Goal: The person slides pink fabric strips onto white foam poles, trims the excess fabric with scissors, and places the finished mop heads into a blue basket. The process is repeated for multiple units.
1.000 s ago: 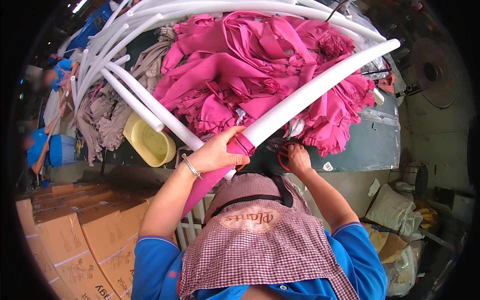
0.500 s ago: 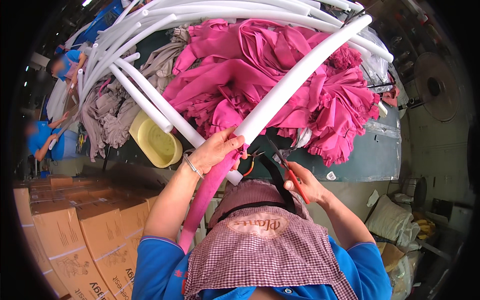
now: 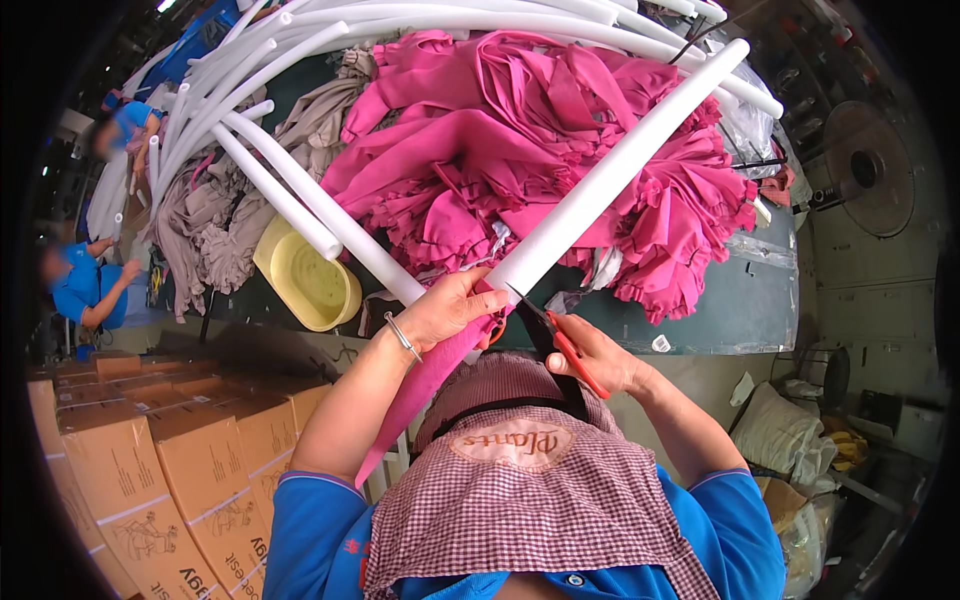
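Nearside of the bright pink heap of crumpled fabric [image 3: 500, 130]: left hand [image 3: 450, 312] pinches, thumb against fingers, the gathered mouth of a long pink fabric sleeve [image 3: 425, 375] where it meets the lower end of a thick white foam tube [image 3: 625, 175]; tube slants up across the heap's right part. Right hand [image 3: 600, 358], also nearer than the heap, is curled round red-handled scissors with dark blades [image 3: 572, 358], tips by the sleeve's mouth; contact and blade gap cannot be told. Stage, judged: early. Done: sleeve and tube meet at one end, overlap hidden by fingers. Remaining: tube bare above the hand, sleeve slack below it. Counts: hands, 2; scissors, 1; held sleeve, 1; held tube, 1; bare white foam tubes [image 3: 280, 194] slanting left of the heap, 2; pale yellow oval plastic tub [image 3: 307, 278], left of the heap's near edge, 1; wrinkled taupe fabric pile [image 3: 215, 235], left of the heap, 1; stacked white tubes [image 3: 470, 17] beyond the heap, many, overlapping, not countable; pink pieces within the heap, likewise not countable
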`<state>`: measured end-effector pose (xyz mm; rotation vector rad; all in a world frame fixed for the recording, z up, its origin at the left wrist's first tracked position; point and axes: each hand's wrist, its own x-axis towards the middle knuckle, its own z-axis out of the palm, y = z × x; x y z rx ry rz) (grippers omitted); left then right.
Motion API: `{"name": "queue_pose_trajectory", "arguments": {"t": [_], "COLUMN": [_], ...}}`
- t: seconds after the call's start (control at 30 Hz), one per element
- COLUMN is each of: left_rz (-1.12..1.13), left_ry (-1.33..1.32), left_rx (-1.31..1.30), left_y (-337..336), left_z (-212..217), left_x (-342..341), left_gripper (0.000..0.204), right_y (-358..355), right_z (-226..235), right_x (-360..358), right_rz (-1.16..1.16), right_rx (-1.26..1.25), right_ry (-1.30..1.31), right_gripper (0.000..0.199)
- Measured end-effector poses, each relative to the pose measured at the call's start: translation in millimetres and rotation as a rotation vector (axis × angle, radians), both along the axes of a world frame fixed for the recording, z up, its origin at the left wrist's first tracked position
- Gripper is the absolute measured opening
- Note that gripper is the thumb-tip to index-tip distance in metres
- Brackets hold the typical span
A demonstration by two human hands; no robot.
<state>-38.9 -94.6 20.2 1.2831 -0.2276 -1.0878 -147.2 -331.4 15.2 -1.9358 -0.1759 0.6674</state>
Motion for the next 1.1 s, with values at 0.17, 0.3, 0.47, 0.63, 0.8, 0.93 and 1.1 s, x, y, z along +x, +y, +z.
{"name": "queue_pose_trajectory", "arguments": {"t": [0.17,0.3,0.47,0.63,0.8,0.93,1.1], "left_rz": [-0.055,-0.085,-0.046,0.015,-0.034,-0.034,-0.168], "left_ry": [-0.012,-0.014,0.143,-0.092,-0.287,-0.348,-0.075], "left_rx": [0.097,0.081,0.115,0.321,0.37,0.351,0.232], "left_y": [-7.7,-13.0,-30.8,-18.4,-15.1,-16.6,-21.6], "left_z": [3.1,-22.5,-31.1,-43.7,-43.8,-41.6,-0.5], "left_x": [-4.8,-7.9,-9.0,13.2,18.5,1.1,-14.6], "left_gripper": [0.044,0.042,0.041,0.037,0.036,0.033,0.037], "right_y": [1.7,-0.2,-10.5,-31.6,-30.6,-9.0,-8.4], "right_z": [7.4,-6.3,-32.2,-79.8,-112.5,-0.2,25.1], "right_x": [3.9,-7.5,-30.2,-32.6,-6.6,25.7,59.2], "right_rz": [-0.031,-0.09,-0.114,-0.195,-0.362,-0.236,0.281], "right_rx": [-0.139,-0.274,-0.356,-0.625,-0.564,-0.424,-0.709], "right_ry": [0.045,-0.052,-0.228,-0.218,-0.502,-0.982,-1.073], "right_gripper": [0.062,0.057,0.05,0.045,0.049,0.055,0.049]}}
